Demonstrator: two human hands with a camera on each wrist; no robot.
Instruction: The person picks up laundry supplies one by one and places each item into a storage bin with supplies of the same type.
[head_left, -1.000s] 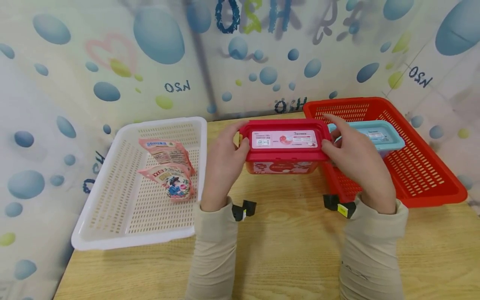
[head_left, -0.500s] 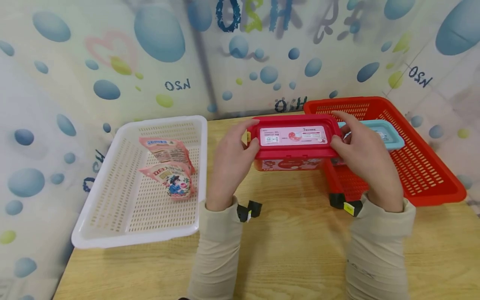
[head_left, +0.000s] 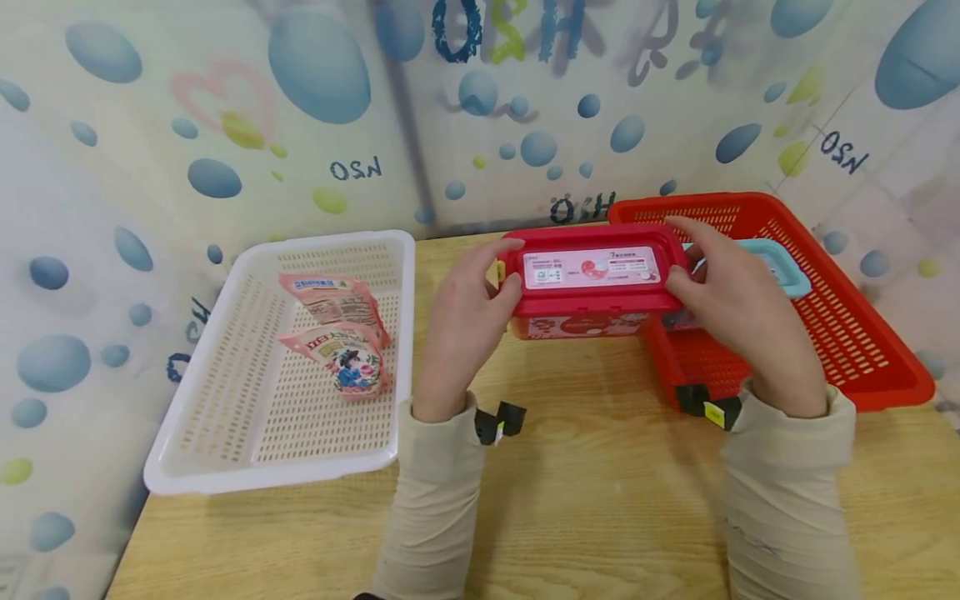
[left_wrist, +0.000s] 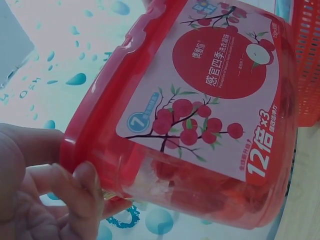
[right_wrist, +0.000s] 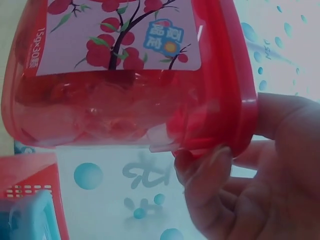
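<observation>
A clear tub of laundry pods (head_left: 588, 323) with a red lid is held up in front of me, label side toward me. My left hand (head_left: 467, 325) grips the lid's left end between thumb and fingers. At the other end, my right hand (head_left: 753, 312) pinches the lid the same way. Cherries and "x3" are printed on the tub's front label (left_wrist: 210, 95) in the left wrist view. Through its clear wall (right_wrist: 100, 110), reddish contents show in the right wrist view. The tub's underside is hidden.
A red basket (head_left: 862, 350) stands at the right, overlapped by the right hand; a light blue-lidded tub (head_left: 780, 262) sits in it. On the left, a white basket (head_left: 202, 479) contains two pink packets (head_left: 348, 367). A patterned wall (head_left: 525, 150) rises behind the wooden table (head_left: 600, 467).
Both hands have carried the red-lidded tub to the right and slightly up, toward the red basket. Most of that shift came in the first half second. The baskets stay in place.
</observation>
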